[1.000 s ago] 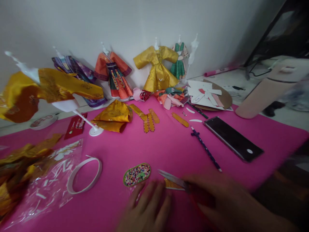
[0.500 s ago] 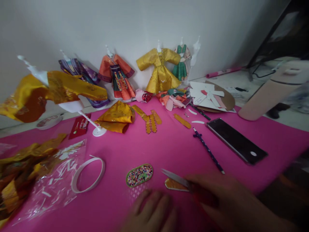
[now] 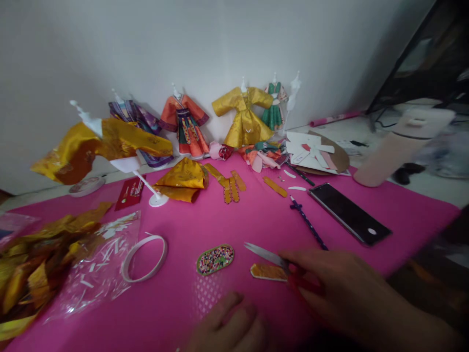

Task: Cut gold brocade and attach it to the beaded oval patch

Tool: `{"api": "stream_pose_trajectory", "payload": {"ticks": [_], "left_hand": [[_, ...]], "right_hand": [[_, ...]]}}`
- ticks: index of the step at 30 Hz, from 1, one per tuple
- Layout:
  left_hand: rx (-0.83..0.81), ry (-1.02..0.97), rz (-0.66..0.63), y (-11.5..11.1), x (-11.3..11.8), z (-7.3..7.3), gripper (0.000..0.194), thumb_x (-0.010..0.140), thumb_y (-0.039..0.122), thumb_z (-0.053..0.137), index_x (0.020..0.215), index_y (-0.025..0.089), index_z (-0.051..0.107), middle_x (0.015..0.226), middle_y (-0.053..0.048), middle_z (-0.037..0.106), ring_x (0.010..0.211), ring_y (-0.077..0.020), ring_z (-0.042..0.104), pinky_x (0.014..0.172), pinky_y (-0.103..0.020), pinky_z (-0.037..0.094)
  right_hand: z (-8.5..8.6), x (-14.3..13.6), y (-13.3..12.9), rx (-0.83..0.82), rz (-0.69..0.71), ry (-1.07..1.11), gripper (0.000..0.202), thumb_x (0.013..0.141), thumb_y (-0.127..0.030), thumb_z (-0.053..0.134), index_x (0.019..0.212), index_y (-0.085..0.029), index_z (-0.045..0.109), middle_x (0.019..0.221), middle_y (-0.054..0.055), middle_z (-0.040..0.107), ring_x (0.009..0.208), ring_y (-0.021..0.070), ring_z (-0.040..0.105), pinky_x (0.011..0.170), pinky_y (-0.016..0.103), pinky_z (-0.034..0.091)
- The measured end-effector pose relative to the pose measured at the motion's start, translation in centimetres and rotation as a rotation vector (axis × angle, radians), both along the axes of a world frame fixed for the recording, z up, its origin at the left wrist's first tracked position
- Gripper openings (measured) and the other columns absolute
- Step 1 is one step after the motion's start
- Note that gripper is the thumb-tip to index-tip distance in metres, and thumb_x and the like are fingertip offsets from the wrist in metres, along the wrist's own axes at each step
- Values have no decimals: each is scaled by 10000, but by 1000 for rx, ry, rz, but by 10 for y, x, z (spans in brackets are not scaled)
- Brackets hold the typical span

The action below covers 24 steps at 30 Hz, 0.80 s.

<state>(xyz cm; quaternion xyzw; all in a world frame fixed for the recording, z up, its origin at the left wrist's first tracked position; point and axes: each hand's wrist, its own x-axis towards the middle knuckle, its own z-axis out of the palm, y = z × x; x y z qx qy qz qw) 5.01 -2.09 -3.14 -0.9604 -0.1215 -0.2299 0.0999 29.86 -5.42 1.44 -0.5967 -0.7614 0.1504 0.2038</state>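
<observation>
My right hand (image 3: 337,288) is closed round the red-handled scissors (image 3: 266,253), whose blades point left just above the table. Below the blades lies a small golden fabric piece (image 3: 269,272) with a pale edge and a tapered left end. At the bottom middle, my left hand (image 3: 232,325) has its fingers curled and blurred; the fingertips are hidden, so anything in them cannot be seen. A green-rimmed oval dish of coloured beads (image 3: 215,259) sits just beyond it, beside a white mesh patch (image 3: 207,291).
Left are a white tape ring (image 3: 161,259), a clear bag of white scraps (image 3: 95,269) and golden fabric (image 3: 32,264). A pencil (image 3: 309,222), phone (image 3: 350,214) and pink bottle (image 3: 399,144) stand or lie right. Several dressed mannequins (image 3: 244,115) line the wall.
The whole view has shifted slightly. My left hand has drawn down, away from the bead dish, and its fingers are more curled. My right hand still holds the scissors over the golden piece.
</observation>
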Motion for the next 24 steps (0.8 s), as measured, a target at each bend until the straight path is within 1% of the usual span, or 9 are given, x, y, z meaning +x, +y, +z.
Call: {"api": "stream_pose_trajectory", "payload": {"ticks": [2, 4, 7, 10, 13, 16, 18, 21, 24], "left_hand": [[2, 7, 9, 1, 5, 6, 180, 989, 213, 565, 817, 219, 617, 802, 29, 665, 778, -147, 603, 1017, -344, 444], [-5, 10, 33, 1, 9, 12, 235, 992, 196, 533, 766, 208, 595, 731, 19, 629, 712, -169, 567, 966, -378, 456], [-26, 2, 85, 3, 13, 20, 314, 1000, 157, 448, 713, 199, 568, 692, -2, 587, 688, -195, 532, 905, -402, 455], [-57, 20, 95, 5, 15, 24, 280, 971, 118, 438, 747, 192, 588, 727, -15, 603, 696, -203, 529, 912, -422, 454], [-69, 76, 116, 9, 15, 25, 193, 914, 82, 483, 815, 175, 619, 774, -36, 642, 717, -220, 556, 870, -433, 487], [-104, 141, 173, 17, 9, 27, 147, 888, 91, 512, 878, 175, 632, 867, -67, 683, 784, -250, 606, 831, -442, 521], [-134, 122, 197, 26, 0, 27, 169, 896, 116, 507, 977, 184, 639, 986, -89, 702, 895, -277, 638, 828, -445, 540], [-137, 55, 268, 40, -18, 23, 316, 927, 148, 473, 1227, 157, 572, 1209, -145, 663, 1076, -308, 624, 888, -475, 539], [-159, 14, 367, 51, -32, 15, 354, 949, 230, 499, 1300, 189, 533, 1297, -159, 618, 1131, -337, 605, 898, -525, 535]], "right_hand": [[3, -3, 2, 14, -2, -60, 352, 787, -87, 540, 1059, -249, 696, 863, 2, 759, 678, 177, 703, 586, 267, 462], [8, -7, 3, 17, 4, -129, 383, 783, -95, 548, 1115, -220, 690, 936, 41, 770, 739, 212, 727, 612, 290, 483], [17, -13, 4, 0, 21, -254, 394, 802, -118, 563, 1172, -195, 672, 945, 67, 773, 730, 243, 736, 566, 311, 467], [24, -17, 1, 7, 28, -344, 382, 815, -122, 583, 1181, -189, 671, 864, 54, 771, 644, 240, 725, 489, 312, 393], [24, -20, -5, 59, 14, -402, 377, 789, -104, 610, 1149, -190, 684, 774, 39, 758, 565, 240, 703, 436, 319, 283], [22, -21, -13, 141, 18, -415, 374, 763, -101, 616, 1121, -187, 684, 711, 24, 740, 497, 224, 668, 429, 331, 214], [25, -23, -19, 169, 21, -397, 363, 756, -103, 606, 1101, -191, 673, 688, 11, 727, 489, 215, 657, 433, 335, 199], [35, -27, -28, 125, 10, -367, 320, 776, -112, 582, 1076, -203, 648, 685, 0, 716, 480, 195, 644, 426, 333, 182], [44, -32, -39, 96, 47, -368, 357, 764, -73, 539, 1091, -193, 619, 760, 15, 733, 472, 142, 619, 413, 318, 195]]}}
